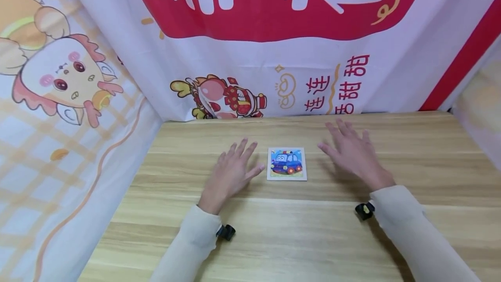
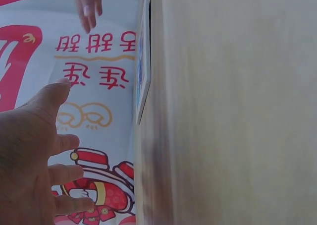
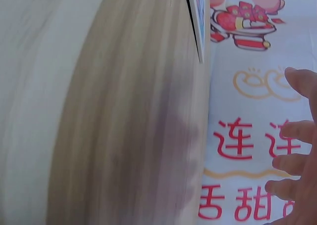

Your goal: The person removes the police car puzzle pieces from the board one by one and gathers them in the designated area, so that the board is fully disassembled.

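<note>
A square picture puzzle with a white frame and a blue cartoon police car lies flat on the wooden table. To its left, my left hand is held with fingers spread, the thumb closest to the frame. My right hand hovers on the other side, its fingers also spread and farther from the puzzle. Both hands hold nothing. Seen edge-on, the puzzle stands out as a thin slab in the left wrist view, and the right wrist view catches its corner near the top.
Behind the wooden table hangs a white cloth with a red banner and cartoon prints. Another printed cloth runs along the left side. Small black wrist cameras are strapped at both cuffs.
</note>
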{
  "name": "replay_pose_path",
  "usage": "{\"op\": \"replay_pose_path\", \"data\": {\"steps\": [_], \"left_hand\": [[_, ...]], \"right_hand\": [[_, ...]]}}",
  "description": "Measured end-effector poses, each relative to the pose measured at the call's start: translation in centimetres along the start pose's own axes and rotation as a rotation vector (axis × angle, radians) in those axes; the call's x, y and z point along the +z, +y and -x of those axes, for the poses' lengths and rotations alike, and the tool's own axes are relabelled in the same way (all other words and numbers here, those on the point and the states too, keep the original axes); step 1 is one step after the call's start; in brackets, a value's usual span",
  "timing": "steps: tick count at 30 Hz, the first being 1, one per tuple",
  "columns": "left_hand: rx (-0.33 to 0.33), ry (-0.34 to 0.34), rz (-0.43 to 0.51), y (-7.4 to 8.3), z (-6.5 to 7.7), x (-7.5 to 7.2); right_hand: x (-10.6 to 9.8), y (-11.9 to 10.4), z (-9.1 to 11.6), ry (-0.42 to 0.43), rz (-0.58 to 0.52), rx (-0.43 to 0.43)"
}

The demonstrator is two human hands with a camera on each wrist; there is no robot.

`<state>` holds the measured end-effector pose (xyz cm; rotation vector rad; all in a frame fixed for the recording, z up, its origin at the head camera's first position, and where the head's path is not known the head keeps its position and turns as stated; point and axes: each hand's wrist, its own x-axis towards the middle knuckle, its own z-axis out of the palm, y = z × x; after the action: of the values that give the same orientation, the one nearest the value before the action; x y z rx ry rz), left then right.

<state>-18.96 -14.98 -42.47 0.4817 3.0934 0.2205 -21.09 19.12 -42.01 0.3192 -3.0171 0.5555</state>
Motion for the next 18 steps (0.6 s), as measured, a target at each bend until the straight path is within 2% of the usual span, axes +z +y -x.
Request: {"op": "replay_pose_path", "data": {"steps": [8,18], "left_hand": [[0.111,-0.010,-0.030,1.9,0.6,0.9],[0.218,-0.097,-0.022,4.2,0.8,1.3]], "right_hand": [[1.5,-1.8,-1.1,-0.017,-0.051,-0.059],[3.0,-3.8,-1.8,-0.037,-0.083,-0.129]]}}
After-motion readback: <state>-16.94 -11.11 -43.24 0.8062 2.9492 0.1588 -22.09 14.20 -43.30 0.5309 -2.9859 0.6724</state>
